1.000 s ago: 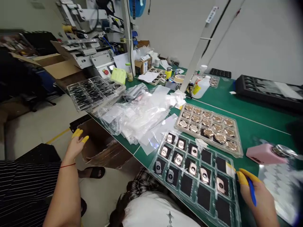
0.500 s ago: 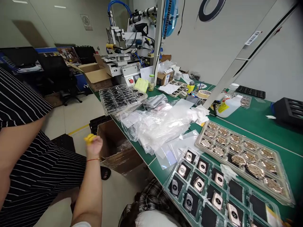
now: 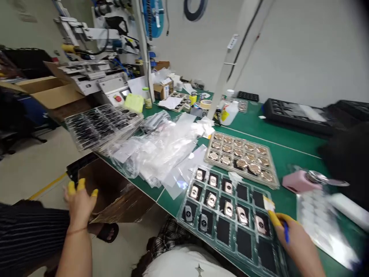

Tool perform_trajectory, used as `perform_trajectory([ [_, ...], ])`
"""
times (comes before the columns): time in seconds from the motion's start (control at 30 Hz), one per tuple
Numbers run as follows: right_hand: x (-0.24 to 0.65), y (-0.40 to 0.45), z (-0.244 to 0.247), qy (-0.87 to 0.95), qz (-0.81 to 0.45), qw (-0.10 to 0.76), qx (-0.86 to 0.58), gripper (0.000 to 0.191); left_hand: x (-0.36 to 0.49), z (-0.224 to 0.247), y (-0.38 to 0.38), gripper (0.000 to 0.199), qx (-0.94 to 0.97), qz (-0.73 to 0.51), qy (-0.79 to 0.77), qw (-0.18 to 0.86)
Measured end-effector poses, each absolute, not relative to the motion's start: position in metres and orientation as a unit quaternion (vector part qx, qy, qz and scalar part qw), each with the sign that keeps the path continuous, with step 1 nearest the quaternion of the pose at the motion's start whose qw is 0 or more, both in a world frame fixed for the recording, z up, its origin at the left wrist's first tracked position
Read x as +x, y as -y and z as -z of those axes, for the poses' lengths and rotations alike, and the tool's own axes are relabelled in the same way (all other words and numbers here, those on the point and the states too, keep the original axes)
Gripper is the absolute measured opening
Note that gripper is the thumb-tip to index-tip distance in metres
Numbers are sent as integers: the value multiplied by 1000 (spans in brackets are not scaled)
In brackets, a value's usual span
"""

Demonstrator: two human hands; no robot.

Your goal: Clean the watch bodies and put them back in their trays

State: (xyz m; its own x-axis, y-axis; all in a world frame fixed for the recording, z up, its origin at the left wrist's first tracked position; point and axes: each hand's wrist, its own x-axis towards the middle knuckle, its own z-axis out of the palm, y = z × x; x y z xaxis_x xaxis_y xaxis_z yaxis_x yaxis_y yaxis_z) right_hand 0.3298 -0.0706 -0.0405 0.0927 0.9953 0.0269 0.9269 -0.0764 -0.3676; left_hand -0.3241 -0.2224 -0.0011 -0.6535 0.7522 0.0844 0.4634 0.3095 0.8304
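Partly filled plastic tray (image 3: 244,243) (watch cases (image 3: 211,200))

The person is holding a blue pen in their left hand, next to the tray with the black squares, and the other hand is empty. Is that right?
Not quite. The head view shows the blue pen in the right hand, not the left. The rest is right: the pen is next to the tray with the black squares, and the left hand is empty.

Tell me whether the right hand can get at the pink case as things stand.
Probably yes: the right hand is close to the pink case, with only green mat between them. It holds a blue pen, though, which may hamper a grip.
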Motion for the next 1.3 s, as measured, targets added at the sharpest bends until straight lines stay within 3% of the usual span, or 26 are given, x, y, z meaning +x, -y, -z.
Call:
perform_trajectory([
  [0.07,323,78,41,672,-85,136,-723,36,-275,-4,217,25,353,-499,-791,38],
  [0.1,318,81,40,673,-68,133,-724,36,-247,-3,212,24,381,-507,-772,46],
  [0.23,299,90,34,653,-75,167,-735,35,-139,13,184,20,523,-444,-687,241],
  [0.3,294,96,32,637,-91,192,-741,38,-104,23,171,30,540,-403,-675,302],
  [0.4,295,109,30,609,-95,224,-755,46,-79,30,162,41,508,-392,-682,350],
  [0.57,302,116,6,576,-137,289,-752,46,-69,8,150,51,431,-402,-589,553],
  [0.73,296,64,-22,612,-150,377,-679,40,-74,-28,98,47,428,-440,-566,550],
  [1.0,305,-21,-14,649,-102,347,-669,37,-59,-23,6,40,402,-497,-521,566],
  [1.3,346,59,-4,669,-7,228,-708,41,-46,-19,-28,36,386,-527,-471,594],
])
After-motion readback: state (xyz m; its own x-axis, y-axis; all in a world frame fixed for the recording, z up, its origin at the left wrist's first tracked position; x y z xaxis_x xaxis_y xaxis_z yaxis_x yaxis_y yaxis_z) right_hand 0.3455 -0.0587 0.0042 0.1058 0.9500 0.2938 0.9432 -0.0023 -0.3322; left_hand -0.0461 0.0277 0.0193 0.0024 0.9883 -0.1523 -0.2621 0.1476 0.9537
